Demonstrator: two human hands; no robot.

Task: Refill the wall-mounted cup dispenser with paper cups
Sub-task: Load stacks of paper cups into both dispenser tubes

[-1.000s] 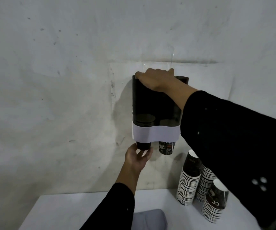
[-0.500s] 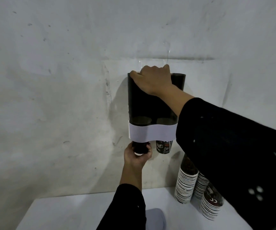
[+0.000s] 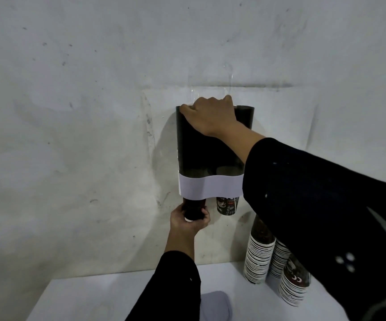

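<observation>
Dark dispenser (image 3: pixel 201 147) up on the wall (image 3: pixel 71 112), white band (image 3: pixel 210 187) round its lower end. Right hand (image 3: pixel 212 117) draped over the top rim, fingers curled onto it. Left hand (image 3: pixel 190 220) below, wrapped round the cup (image 3: pixel 193 209) poking out of the left chute. Another cup (image 3: pixel 227 206) hanging from the right chute. Spare stacks (image 3: pixel 258 256) standing on the white table (image 3: pixel 94 297), right by the wall.
</observation>
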